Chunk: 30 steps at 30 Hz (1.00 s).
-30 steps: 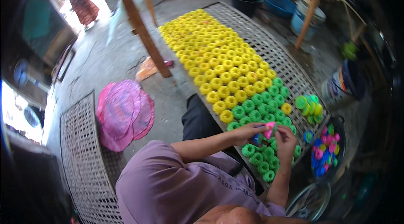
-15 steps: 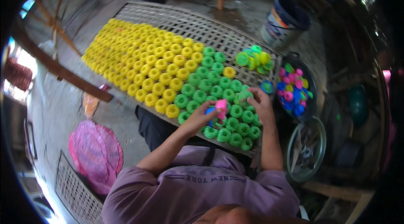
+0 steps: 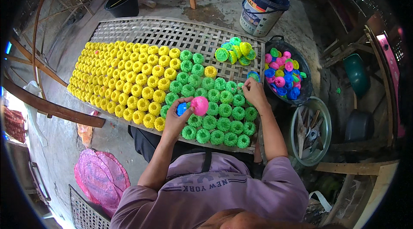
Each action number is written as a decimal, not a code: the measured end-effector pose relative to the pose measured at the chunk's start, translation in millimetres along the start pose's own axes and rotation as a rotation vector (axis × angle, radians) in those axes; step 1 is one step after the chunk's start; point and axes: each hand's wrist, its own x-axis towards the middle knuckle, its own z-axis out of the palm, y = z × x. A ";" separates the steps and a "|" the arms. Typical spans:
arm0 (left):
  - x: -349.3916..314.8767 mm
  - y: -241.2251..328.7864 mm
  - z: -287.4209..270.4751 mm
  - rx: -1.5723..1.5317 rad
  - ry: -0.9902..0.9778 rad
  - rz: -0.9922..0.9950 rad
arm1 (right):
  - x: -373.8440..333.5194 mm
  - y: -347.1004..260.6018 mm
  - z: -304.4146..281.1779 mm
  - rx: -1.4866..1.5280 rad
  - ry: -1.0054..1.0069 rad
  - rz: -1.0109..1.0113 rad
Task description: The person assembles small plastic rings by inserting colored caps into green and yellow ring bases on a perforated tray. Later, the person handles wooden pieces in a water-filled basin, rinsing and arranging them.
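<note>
My left hand [image 3: 174, 119] is closed around a small pink plastic cup [image 3: 199, 106] and a blue cup [image 3: 182, 108], above the green pieces. At the slatted rack's right edge, my right hand [image 3: 254, 93] has its fingers curled together beside a blue cup with green in it [image 3: 254, 75]; what they pinch, if anything, is hidden. Rows of textured green rings [image 3: 209, 122] lie under and between my hands. To their left spread many yellow rings [image 3: 142, 92], with one yellow ring [image 3: 210, 71] among the green.
A pile of green and yellow filled cups [image 3: 235, 51] sits on the woven rack [image 3: 172, 29]. Right of it stand a dark basin [image 3: 301, 67] of colourful cups and a clear tub [image 3: 325, 143] with utensils. A paint bucket [image 3: 262, 12] is behind; a wooden bar [image 3: 56, 106] juts in from the left.
My right hand has let go of the green ring it held and moved right to the blue cup. My left hand has drawn left with its cups. The head view has shifted.
</note>
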 end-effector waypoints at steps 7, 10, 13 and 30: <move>-0.8 -4.0 5.1 -0.265 -0.071 -0.089 | -40.2 -68.3 -14.6 0.007 0.132 -0.356; -2.3 -6.0 18.0 -0.404 -0.178 -0.154 | -83.1 -115.0 -5.6 0.519 -0.215 -0.456; -5.5 -8.1 28.7 -0.444 -0.321 -0.172 | -101.6 -139.8 1.2 0.399 -0.133 -0.631; -9.2 -2.7 27.1 -0.419 -0.275 -0.252 | -80.8 -93.2 16.4 1.597 -0.503 0.356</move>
